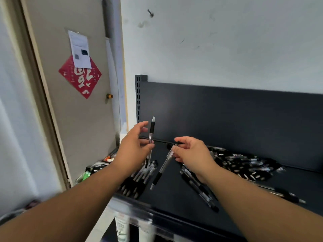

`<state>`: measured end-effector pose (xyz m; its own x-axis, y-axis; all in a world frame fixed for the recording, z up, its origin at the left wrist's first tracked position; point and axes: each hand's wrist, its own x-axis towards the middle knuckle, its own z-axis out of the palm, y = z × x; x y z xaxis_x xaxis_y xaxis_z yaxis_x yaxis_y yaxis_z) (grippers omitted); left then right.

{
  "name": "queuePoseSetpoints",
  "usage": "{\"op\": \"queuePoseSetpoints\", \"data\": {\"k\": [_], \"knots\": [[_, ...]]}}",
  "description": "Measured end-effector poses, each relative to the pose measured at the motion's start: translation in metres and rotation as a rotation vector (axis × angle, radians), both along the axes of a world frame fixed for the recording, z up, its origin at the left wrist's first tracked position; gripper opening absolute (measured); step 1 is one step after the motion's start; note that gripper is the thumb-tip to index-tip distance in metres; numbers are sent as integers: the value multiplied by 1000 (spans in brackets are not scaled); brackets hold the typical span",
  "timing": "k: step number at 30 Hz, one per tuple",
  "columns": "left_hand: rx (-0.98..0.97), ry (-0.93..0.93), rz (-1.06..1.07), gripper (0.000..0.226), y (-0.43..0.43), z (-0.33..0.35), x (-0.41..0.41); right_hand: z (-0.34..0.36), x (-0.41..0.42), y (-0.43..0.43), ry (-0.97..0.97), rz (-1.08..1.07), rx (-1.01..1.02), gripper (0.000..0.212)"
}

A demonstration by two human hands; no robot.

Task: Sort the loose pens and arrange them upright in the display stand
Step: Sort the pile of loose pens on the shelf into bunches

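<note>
Two forearms reach over the shelf [174, 198]. The left hand [134, 147] pinches one pen [151, 137] upright. The right hand [192, 152] pinches a second pen [162, 168] by its end, hanging aslant. Advisable: turn both alike before joining the row [138, 179] at the front left edge. The heap [244, 165] toward the back right is too dense to count. No stand is visible.

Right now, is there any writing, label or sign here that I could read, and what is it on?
Red diamond poster on the door: one large white character, seemingly "福" hung upside down; the small marks around it are too blurred to read.
White sheet above it: print too small to read.
White tubes below the shelf: green lettering, blurred.
Pens: no legible print.
</note>
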<state>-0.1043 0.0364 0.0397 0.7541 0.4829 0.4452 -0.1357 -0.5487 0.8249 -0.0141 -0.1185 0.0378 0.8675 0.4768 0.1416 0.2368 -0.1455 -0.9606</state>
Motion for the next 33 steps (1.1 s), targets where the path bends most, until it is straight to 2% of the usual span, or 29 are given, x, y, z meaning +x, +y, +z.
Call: {"op": "queuePoseSetpoints", "data": {"k": [2,5,10,12,16,18,20,26,30,33], "knots": [[8,31,40,50,12,-2,-4,-6,-3,11,79,56,-62,29],[179,65,69,30,24,-7,-9,-16,-5,24,155,87,-134,27],[668,57,-65,14,37,-21,-13,-25,1,37,203,44,-205,29],[790,135,-126,22,42,-28,-15,-29,3,40,168,40,-254,33],[865,313,-203,36,49,-35,-11,-34,3,44,-4,41,-432,40],[865,411,-207,46,49,-37,-8,-33,0,45,-44,53,-479,41],[841,481,-166,47,49,-37,-8,-33,-2,45,-66,74,-501,41],[641,480,-109,26,50,-42,-9,-33,-11,42,-231,131,-654,60],[572,569,-48,40,50,-50,-7,-33,-16,44,-311,154,-703,72],[529,562,-28,40,48,-46,-7,-33,-19,46,-340,149,-722,74]]}}
